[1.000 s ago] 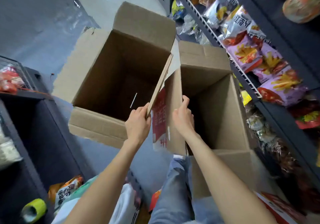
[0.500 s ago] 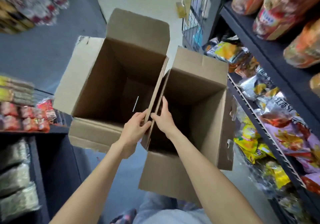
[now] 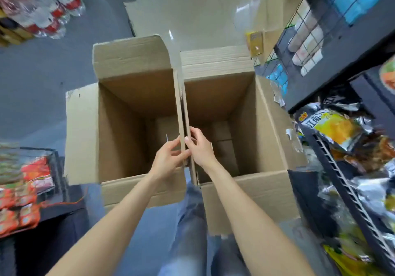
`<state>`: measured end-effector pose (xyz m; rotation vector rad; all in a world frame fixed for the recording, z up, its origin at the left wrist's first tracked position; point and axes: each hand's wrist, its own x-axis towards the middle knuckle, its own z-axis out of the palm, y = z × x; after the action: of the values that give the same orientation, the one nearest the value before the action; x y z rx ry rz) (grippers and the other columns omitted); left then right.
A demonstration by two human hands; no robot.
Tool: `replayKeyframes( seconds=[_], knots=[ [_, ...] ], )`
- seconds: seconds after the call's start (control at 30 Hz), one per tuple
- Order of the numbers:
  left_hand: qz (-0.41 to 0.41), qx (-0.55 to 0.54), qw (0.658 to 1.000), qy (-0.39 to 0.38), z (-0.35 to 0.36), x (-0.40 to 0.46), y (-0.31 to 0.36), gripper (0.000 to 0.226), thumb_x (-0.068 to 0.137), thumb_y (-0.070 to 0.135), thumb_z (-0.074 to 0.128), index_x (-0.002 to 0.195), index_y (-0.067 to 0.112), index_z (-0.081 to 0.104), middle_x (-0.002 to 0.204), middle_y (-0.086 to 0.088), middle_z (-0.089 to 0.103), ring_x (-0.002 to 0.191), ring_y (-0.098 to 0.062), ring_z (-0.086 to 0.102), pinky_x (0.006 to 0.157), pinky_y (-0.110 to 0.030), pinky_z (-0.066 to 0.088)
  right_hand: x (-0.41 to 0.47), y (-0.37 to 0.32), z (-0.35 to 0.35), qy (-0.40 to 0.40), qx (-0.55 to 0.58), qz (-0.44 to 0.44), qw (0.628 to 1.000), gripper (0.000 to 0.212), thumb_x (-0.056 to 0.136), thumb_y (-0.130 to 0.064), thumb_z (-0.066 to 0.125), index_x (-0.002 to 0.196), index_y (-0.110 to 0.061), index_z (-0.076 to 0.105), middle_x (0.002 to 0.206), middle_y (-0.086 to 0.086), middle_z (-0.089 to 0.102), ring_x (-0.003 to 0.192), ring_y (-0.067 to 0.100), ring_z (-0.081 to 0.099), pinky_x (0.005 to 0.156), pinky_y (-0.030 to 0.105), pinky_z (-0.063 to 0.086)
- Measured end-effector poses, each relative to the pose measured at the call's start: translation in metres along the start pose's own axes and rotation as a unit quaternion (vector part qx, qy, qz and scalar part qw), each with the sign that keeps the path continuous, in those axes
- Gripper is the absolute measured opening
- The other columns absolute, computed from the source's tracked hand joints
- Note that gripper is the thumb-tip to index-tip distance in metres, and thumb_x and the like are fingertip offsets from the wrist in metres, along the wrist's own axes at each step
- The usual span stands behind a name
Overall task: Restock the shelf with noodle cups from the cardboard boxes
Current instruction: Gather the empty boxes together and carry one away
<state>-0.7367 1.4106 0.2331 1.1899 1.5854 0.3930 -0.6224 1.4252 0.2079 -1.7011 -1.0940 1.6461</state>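
Boxes side by side on the grey floor [image 3: 38, 79], mouths up, both empty to the bottom. Left box [image 3: 128, 126] and right box [image 3: 235, 126] pressed together along their upright inner flaps, long sides running away from the legs. Left hand [image 3: 168, 160] pinching the left box's inner flap, right hand [image 3: 199, 147] gripping the right box's, fingertips nearly touching. Tight on the right: outer flap close to the snack shelf [image 3: 346, 160]. More room on the left, up to a low rack [image 3: 32, 181]. No noodle cups visible anywhere.
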Motion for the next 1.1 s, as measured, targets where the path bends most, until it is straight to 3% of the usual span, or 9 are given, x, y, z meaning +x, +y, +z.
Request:
replayKeyframes(
  seconds=[0.2,0.33,0.47,0.63,0.77,0.87,0.97,1.1],
  knots=[
    [-0.026,-0.026,0.999,-0.008,0.001,0.179,-0.041,0.053,0.087,0.021,0.068,0.137,0.017,0.05,0.123,0.0,0.06,0.095,-0.009,0.068,0.081,-0.021,0.055,0.168,0.017,0.002,0.007,0.006,0.05,0.999,0.044,0.103,-0.024,0.036,0.147,-0.022,0.034,0.149,-0.001,0.04,0.137,0.017,0.037,0.114,0.037,0.03],
    [-0.029,-0.047,0.998,-0.02,0.025,0.269,-0.059,0.054,0.09,0.025,0.065,0.14,0.021,0.047,0.131,0.0,0.057,0.107,-0.012,0.064,0.092,-0.036,0.054,0.255,0.034,-0.013,0.027,-0.003,0.075,0.997,0.043,0.103,-0.027,0.033,0.146,-0.027,0.034,0.149,-0.004,0.039,0.135,0.018,0.039,0.112,0.037,0.031],
    [-0.053,-0.033,0.997,-0.054,0.053,0.328,-0.062,0.053,0.091,0.027,0.058,0.141,0.029,0.042,0.132,0.002,0.058,0.119,-0.015,0.056,0.101,-0.039,0.047,0.303,0.049,-0.032,0.043,-0.035,0.079,0.995,0.046,0.1,-0.038,0.039,0.145,-0.029,0.035,0.148,-0.005,0.041,0.134,0.017,0.041,0.109,0.039,0.034],
    [-0.086,0.003,0.983,-0.165,0.08,0.357,-0.039,0.067,0.087,0.018,0.055,0.149,0.018,0.027,0.142,0.002,0.046,0.132,-0.016,0.042,0.105,-0.027,0.036,0.327,0.062,-0.052,0.085,-0.058,0.125,0.987,0.055,0.099,-0.042,0.039,0.149,-0.025,0.025,0.153,-0.003,0.033,0.138,0.019,0.035,0.111,0.04,0.029],
    [-0.14,0.001,0.976,-0.165,0.077,0.382,-0.037,0.09,0.066,0.03,0.052,0.149,0.028,0.02,0.14,0.002,0.05,0.122,-0.018,0.053,0.103,-0.04,0.045,0.327,0.063,-0.08,0.077,-0.049,0.153,0.984,0.047,0.102,-0.037,0.033,0.147,-0.023,0.031,0.151,0.0,0.036,0.137,0.02,0.036,0.111,0.037,0.029],
    [-0.126,0.067,0.979,-0.145,0.064,0.386,-0.036,0.067,0.076,0.027,0.049,0.141,0.028,0.036,0.132,0.006,0.057,0.116,-0.017,0.056,0.101,-0.038,0.044,0.311,0.068,-0.088,0.093,-0.075,0.156,0.981,0.043,0.101,-0.032,0.037,0.141,-0.017,0.041,0.143,0.003,0.046,0.13,0.02,0.043,0.106,0.031,0.031],
    [-0.11,0.132,0.98,-0.1,0.054,0.378,-0.025,0.054,0.089,0.02,0.046,0.143,0.021,0.041,0.137,0.003,0.053,0.124,-0.019,0.05,0.106,-0.035,0.039,0.29,0.07,-0.093,0.124,-0.151,0.118,0.973,0.036,0.097,-0.022,0.044,0.132,-0.016,0.053,0.131,0.003,0.058,0.12,0.021,0.052,0.099,0.03,0.039],
    [-0.074,0.215,0.971,-0.071,0.039,0.349,-0.007,0.042,0.09,0.023,0.047,0.132,0.022,0.051,0.127,0.002,0.061,0.116,-0.02,0.055,0.099,-0.034,0.044,0.251,0.054,-0.101,0.233,-0.317,-0.022,0.919,0.027,0.09,-0.011,0.052,0.113,-0.012,0.064,0.103,0.005,0.069,0.094,0.029,0.062,0.079,0.036,0.047]
  ],
)
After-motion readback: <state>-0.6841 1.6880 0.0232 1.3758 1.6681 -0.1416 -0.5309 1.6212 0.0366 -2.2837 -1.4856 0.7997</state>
